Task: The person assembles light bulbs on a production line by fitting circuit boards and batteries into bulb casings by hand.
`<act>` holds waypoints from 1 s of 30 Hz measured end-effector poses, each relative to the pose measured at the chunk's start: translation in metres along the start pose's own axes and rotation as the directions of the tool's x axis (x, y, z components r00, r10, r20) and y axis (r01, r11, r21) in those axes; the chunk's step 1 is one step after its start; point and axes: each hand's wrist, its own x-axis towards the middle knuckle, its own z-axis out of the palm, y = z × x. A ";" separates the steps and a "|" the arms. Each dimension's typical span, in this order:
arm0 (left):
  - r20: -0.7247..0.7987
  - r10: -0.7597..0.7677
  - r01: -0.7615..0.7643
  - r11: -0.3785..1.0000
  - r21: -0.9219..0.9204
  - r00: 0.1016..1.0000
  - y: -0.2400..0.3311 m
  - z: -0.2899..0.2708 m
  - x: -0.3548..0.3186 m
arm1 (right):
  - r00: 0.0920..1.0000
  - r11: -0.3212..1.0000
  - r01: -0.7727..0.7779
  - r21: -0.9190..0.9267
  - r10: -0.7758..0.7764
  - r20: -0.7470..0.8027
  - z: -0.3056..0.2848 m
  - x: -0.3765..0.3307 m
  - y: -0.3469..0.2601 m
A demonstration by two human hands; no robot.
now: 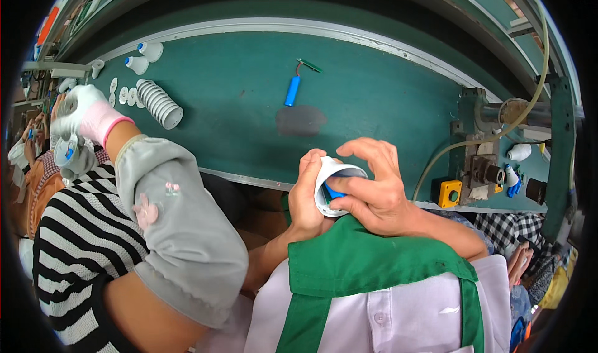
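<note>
In front of my chest, my left hand (pixel 304 198) is wrapped round a white, cone-shaped plastic housing (pixel 322 173), its wide mouth tilted toward me. My right hand (pixel 385 197) reaches into that mouth with thumb and index finger closed on a blue battery (pixel 335 192); its other fingers are raised over the rim. How deep the battery sits is hidden by the fingers. Farther off on the green table lies another blue battery (pixel 291 91), wired to a thin green circuit board (pixel 309 66).
Left stand nested white housings (pixel 160 104), white discs (pixel 128 96) and two blue-tipped housings (pixel 143 57). A co-worker's gloved hand (pixel 84 113) works at the left edge. At right are a metal press (pixel 486 160), a yellow button box (pixel 448 193) and a hose (pixel 467 144).
</note>
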 end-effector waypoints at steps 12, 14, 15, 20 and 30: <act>0.396 -0.185 0.260 0.955 -0.145 0.899 0.010 0.007 -0.007 | 0.983 0.925 -0.172 0.338 0.185 -0.004 -0.010 -0.002 0.011; 0.417 -0.221 0.291 0.950 -0.112 0.882 0.016 0.005 -0.010 | 0.966 0.878 -0.254 0.405 0.250 0.064 -0.016 0.001 0.010; 0.396 -0.267 0.277 0.960 0.032 0.879 0.018 0.008 -0.012 | 0.956 0.849 -0.286 0.444 0.285 0.071 -0.018 0.001 0.008; 0.354 -0.217 -0.099 0.714 0.693 0.910 0.011 -0.012 -0.010 | 0.877 0.712 -0.481 0.511 0.396 0.274 -0.029 -0.002 0.003; 0.746 0.143 -0.756 0.024 0.654 0.650 0.014 -0.011 -0.015 | 0.616 0.317 -0.774 0.548 0.573 0.540 -0.025 -0.030 0.006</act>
